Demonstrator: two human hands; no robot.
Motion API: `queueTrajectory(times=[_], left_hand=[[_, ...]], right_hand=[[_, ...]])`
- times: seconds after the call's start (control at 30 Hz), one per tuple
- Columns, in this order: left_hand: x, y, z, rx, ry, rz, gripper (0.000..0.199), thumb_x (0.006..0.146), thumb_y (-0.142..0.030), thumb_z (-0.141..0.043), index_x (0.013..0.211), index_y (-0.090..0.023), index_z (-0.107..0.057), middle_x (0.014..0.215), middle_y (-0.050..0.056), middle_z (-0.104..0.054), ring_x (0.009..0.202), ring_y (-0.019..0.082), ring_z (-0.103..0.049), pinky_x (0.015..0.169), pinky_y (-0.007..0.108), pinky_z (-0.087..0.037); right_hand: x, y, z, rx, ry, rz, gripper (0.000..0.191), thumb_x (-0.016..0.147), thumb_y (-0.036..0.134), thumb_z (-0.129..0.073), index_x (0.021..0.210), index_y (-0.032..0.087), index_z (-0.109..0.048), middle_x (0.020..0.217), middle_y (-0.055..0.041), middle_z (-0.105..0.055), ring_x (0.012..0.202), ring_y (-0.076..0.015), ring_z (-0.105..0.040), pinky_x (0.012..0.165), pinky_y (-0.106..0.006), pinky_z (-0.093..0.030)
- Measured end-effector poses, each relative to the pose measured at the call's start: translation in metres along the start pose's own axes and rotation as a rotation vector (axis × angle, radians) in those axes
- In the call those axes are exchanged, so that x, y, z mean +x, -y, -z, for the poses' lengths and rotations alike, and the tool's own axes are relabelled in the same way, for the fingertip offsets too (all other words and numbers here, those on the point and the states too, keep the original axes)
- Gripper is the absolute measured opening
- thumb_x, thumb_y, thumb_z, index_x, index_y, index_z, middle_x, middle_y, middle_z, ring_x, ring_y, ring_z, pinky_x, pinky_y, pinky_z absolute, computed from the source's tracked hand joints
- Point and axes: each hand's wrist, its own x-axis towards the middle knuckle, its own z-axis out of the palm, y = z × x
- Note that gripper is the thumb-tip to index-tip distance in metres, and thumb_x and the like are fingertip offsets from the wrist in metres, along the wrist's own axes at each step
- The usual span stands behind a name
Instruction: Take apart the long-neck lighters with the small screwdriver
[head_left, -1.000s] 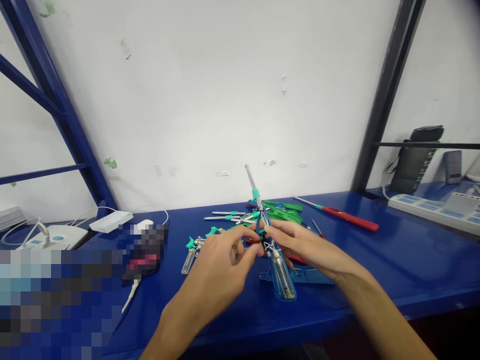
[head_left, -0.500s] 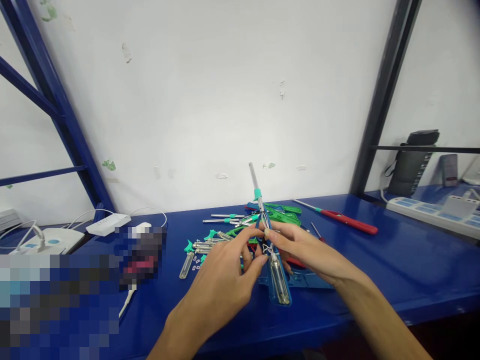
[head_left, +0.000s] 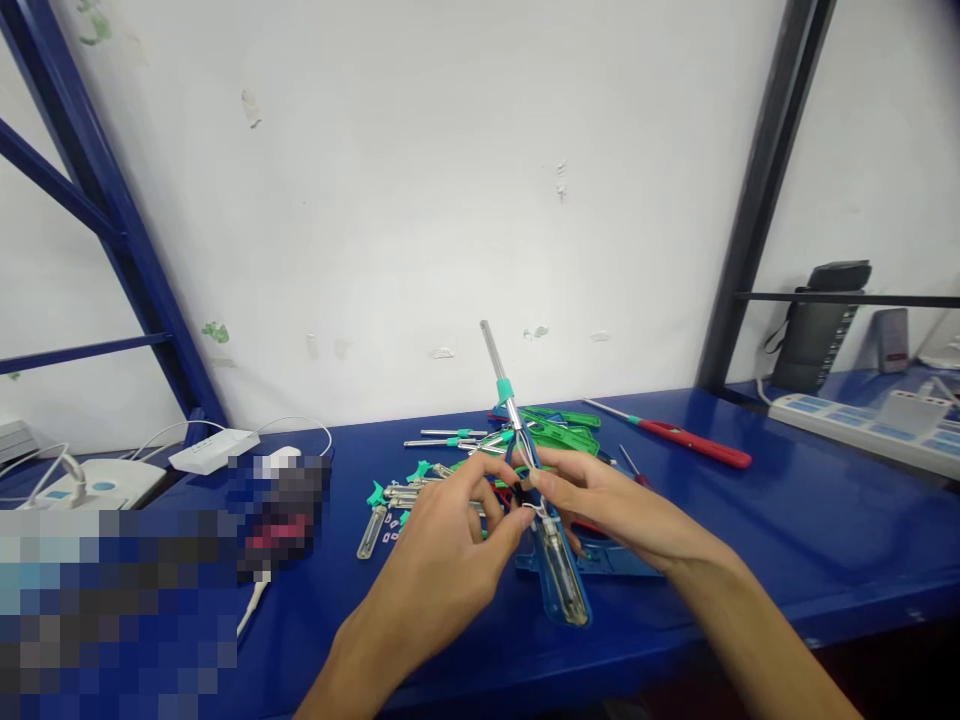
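A half-built long-nosed gas lighter [head_left: 562, 575] with a blue shell half tilts up before me; its clear fuel tank is at the near end and its metal tube with a turquoise collar points up and left. My right hand [head_left: 607, 495] grips the shell at its middle from the right, thumb on top. From the left, my left hand [head_left: 457, 540] pinches at the thin wires and a dark small part inside the shell; the fingers partly hide it. Behind and left lie loose fuel tanks [head_left: 371, 530] with turquoise pieces, metal tubes [head_left: 442, 442] and green shell halves [head_left: 562, 435].
A red lighter [head_left: 694, 443] lies at the right, with a screwdriver [head_left: 634, 465] nearby. Blue shell pieces [head_left: 622, 558] lie beneath my hands. Power strips [head_left: 862, 425] and white cables stand at both sides. A blue rack post [head_left: 127, 240] rises on the left.
The lighter has tipped, its tube end swinging left and its tank end shifting slightly right and nearer. Both hands keep their places on it.
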Motion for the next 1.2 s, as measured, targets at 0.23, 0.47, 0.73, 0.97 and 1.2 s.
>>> queueTrajectory(times=[0.23,0.47,0.73,0.97,1.2], left_hand=[[0.0003,0.0022,-0.0019,-0.102,0.022,0.061,0.016,0.095,-0.036,-0.061,0.107,-0.024,-0.059,0.068,-0.009,-0.053,0.05,0.009,-0.043,0.048,0.023,-0.03],[0.0035,0.0027,0.002,-0.376,0.098,0.2,0.023,0.088,-0.037,-0.07,0.099,-0.021,-0.057,0.071,-0.01,-0.052,0.044,0.005,-0.044,0.043,0.02,-0.028],[0.0019,0.0009,0.0062,-0.356,0.08,0.193,0.021,0.084,-0.032,-0.073,0.095,-0.018,-0.061,0.07,-0.008,-0.054,0.054,0.007,-0.044,0.053,0.022,-0.028],[-0.0009,-0.0033,0.0011,-0.258,0.038,0.193,0.015,0.088,-0.032,-0.069,0.093,-0.019,-0.062,0.074,-0.007,-0.058,0.057,0.009,-0.051,0.056,0.024,-0.032],[0.0033,0.0039,0.0081,-0.336,0.048,0.219,0.026,0.084,-0.04,-0.072,0.097,-0.018,-0.063,0.08,-0.002,-0.067,0.048,0.007,-0.045,0.048,0.023,-0.027]], right_hand=[[0.0005,-0.004,0.0039,0.011,0.002,-0.039,0.069,0.092,0.06,-0.069,0.148,0.022,-0.053,0.092,-0.0013,-0.061,0.061,-0.0098,-0.051,0.055,-0.024,-0.043],[0.0002,-0.0031,-0.0004,0.017,0.013,-0.005,0.05,0.094,0.058,-0.067,0.131,0.025,-0.068,0.084,0.0006,-0.059,0.06,-0.0098,-0.05,0.056,-0.023,-0.043],[0.002,-0.0048,-0.0033,0.078,0.055,0.02,0.042,0.096,0.054,-0.067,0.129,0.028,-0.07,0.093,-0.0006,-0.066,0.07,-0.0116,-0.057,0.063,-0.024,-0.047],[0.001,-0.0038,-0.0034,0.145,0.089,-0.014,0.043,0.094,0.056,-0.069,0.124,0.026,-0.073,0.1,-0.003,-0.07,0.095,-0.0171,-0.069,0.076,-0.025,-0.05],[0.0056,-0.0049,-0.0033,0.181,0.108,0.028,0.044,0.092,0.052,-0.073,0.126,0.025,-0.07,0.092,-0.0007,-0.062,0.075,-0.0117,-0.059,0.062,-0.023,-0.051]])
